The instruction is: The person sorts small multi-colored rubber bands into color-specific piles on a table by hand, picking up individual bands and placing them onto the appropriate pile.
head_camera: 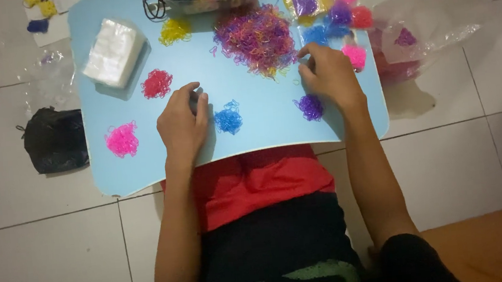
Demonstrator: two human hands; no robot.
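Fingers of the left hand (183, 124) lie loosely curled and close together, flat on the light-blue lap table (250, 132), the tips just beside a small blue heap of tiny elastic bands (228, 120); whether anything is pinched beneath them cannot be told. Fingers of the right hand (329, 73) are bent with the tips pressed down at the near edge of the big mixed-colour pile of bands (258, 38), which sits toward the far side of the table, a little right of its middle; a band may be nipped there, but that is too small to tell. Just nearer than the right hand lies a purple heap (310, 107), and beside its knuckles a pink one (354, 56). Left of the mixed pile lie a yellow heap (174, 30), a red heap (156, 84) and, nearest the table's left front corner, a bright pink heap (122, 140). A white stack of clear bags (113, 52) rests at the table's far left. Filled packets of sorted bands (329, 6) crowd the far right corner. Off the table's left edge, on the tiled floor (48, 265), sits a black pouch (54, 139).
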